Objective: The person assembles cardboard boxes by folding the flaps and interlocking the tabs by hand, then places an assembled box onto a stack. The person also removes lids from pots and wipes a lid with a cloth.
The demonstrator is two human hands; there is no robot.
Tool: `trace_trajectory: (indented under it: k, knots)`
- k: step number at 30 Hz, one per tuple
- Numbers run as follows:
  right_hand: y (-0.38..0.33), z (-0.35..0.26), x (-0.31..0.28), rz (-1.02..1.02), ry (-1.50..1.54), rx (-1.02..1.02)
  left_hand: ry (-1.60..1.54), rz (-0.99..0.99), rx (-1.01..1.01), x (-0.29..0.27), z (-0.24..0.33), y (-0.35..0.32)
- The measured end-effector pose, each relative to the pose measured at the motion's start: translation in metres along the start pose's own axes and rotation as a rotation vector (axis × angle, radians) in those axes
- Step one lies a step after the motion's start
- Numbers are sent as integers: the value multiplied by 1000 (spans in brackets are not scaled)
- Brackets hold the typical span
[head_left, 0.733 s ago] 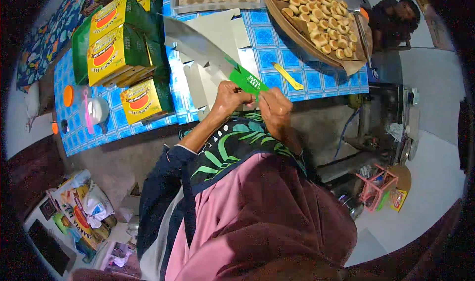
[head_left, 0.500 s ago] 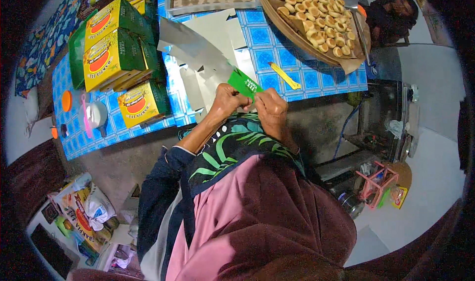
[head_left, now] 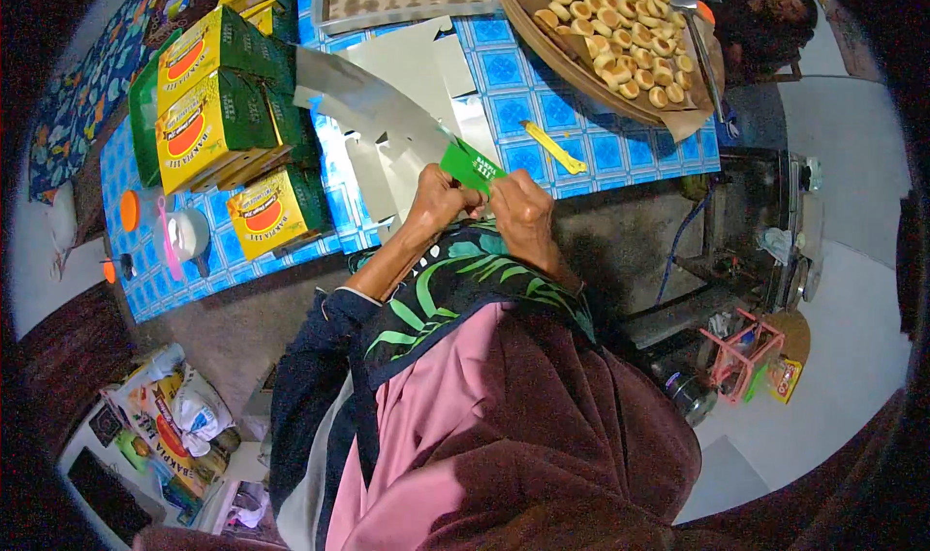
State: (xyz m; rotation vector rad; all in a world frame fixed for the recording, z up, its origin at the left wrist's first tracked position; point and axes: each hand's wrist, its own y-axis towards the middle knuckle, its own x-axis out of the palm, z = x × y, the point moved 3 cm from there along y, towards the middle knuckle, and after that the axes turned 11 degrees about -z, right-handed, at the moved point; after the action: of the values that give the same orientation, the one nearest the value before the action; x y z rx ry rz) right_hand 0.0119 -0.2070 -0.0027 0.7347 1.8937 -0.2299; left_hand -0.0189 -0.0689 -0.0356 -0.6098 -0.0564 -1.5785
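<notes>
Head view: left hand (head_left: 441,202) and right hand (head_left: 523,207) still pinch, fingers unreleased, a long grey-and-green card strip (head_left: 378,100) over the blue-checked worktop (head_left: 499,66)'s near edge.

Blue-patterned table (head_left: 635,154) above dim grey-brown floor (head_left: 620,231), pale floor (head_left: 843,396) at right.

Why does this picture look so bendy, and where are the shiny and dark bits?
In the head view, the fisheye lens bends the blue tablecloth's edge and leaves black corners; in the head view, too, glare whitens the cloth beside the yellow-green boxes, the pale sheet in the hands looks unevenly lit, and the round tray casts shadow.
</notes>
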Motion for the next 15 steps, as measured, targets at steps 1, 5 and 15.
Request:
trace_trajectory:
  k: [1,5,15]
  knots:
    - [-1,1,1,15,26,-9,-16,-9,15,-1,2,0]
    - [-5,-4,-8,163,180,4,-50,19,25,5,5,-2]
    - [-11,1,4,116,264,133,50,-28,76,5,-7,0]
